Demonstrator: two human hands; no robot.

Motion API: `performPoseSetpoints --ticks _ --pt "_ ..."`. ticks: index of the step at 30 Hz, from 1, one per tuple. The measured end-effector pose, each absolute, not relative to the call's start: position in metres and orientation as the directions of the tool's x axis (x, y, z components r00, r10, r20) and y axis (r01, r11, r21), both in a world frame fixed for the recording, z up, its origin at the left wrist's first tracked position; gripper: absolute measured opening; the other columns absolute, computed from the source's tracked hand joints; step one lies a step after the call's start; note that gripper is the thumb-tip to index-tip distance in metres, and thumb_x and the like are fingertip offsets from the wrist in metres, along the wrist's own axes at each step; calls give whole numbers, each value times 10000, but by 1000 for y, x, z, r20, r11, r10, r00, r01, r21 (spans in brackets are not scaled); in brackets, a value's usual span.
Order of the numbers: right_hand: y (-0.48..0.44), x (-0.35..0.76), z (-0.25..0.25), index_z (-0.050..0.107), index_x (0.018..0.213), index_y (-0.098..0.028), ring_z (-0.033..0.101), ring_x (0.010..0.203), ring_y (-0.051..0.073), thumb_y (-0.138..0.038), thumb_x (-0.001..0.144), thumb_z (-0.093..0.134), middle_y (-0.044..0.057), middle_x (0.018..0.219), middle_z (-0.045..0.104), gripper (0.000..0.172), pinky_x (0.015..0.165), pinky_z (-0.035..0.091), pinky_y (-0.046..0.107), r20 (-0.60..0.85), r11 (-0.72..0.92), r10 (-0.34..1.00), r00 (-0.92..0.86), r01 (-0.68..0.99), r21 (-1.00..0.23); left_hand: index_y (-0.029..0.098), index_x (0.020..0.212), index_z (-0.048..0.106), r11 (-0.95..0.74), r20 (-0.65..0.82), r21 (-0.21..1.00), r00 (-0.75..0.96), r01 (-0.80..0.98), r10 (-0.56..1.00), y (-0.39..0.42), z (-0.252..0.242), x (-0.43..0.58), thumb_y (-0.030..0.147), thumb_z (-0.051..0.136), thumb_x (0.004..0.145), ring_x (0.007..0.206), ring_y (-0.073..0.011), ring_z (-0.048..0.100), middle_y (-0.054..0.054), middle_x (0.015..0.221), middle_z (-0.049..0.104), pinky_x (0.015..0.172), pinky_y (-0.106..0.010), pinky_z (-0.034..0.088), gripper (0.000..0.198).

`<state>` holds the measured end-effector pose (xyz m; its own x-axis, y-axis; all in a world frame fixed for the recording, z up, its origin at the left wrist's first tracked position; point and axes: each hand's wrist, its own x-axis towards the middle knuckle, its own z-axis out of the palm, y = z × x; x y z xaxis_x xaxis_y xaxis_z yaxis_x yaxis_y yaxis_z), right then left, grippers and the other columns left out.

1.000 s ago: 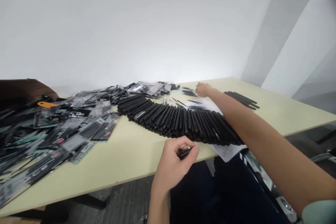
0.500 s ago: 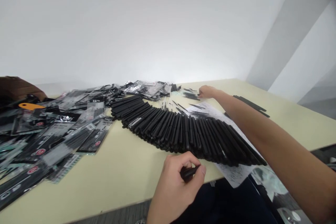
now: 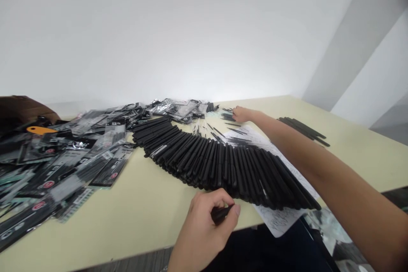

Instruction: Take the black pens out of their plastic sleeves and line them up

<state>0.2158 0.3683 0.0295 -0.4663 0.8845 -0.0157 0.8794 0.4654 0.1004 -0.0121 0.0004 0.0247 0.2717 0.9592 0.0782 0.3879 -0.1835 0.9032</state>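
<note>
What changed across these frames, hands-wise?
The right hand moved left over the pale table, toward a small cluster of thin black pieces, and is now right beside it. The left hand keeps pinching a short black plastic piece; nothing visibly taken or released. The curved fan of slim black sticks and the heap of shiny black packets stayed in place, apart from camera shift.

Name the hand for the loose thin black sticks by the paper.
Right: the right hand is beside those thin black sticks, while the left hand is at the near table edge, holding a black pen.
</note>
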Motion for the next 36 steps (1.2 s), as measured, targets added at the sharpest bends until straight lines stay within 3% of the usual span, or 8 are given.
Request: performPoseSetpoints --ticks 3,9,18,28,36 --pt "361 213 30 662 1269 -175 670 1095 229 -386 1020 634 122 1307 655 328 943 583 426 -44 431 903 -428 896 112 178 721 583 -182 72 895 270 407 960 1 26 -12 363 583 972 619 -123 409 26 628 397 607 -263 318 312" --pt "351 213 36 683 1213 -126 673 1167 322 -341 1026 568 231 1309 679 306 934 545 377 6 390 920 -393 916 96 174 725 584 -175 61 889 272 422 960 1 25 -10 372 578 981 627 -123 403 25 634 389 612 -261 313 324" --pt "347 219 37 666 1233 -163 685 1055 220 -409 1019 627 104 1228 693 328 932 575 435 -43 359 933 -357 929 84 175 733 573 -182 60 884 282 430 958 -1 23 -10 380 569 992 631 -123 406 26 640 396 612 -256 311 330" --pt "339 226 40 737 1129 -159 723 1041 291 -314 966 660 179 1196 750 237 812 538 318 -34 383 924 -381 922 65 177 736 577 -197 71 870 282 452 957 -1 25 -9 364 569 989 642 -120 409 30 648 397 635 -259 316 315" --pt "335 234 35 756 1075 -146 728 1011 302 -370 951 677 188 1150 764 268 799 537 326 -15 400 917 -399 915 51 178 736 563 -202 75 871 286 448 955 -2 26 -9 373 570 992 637 -120 387 34 643 378 634 -262 309 322"
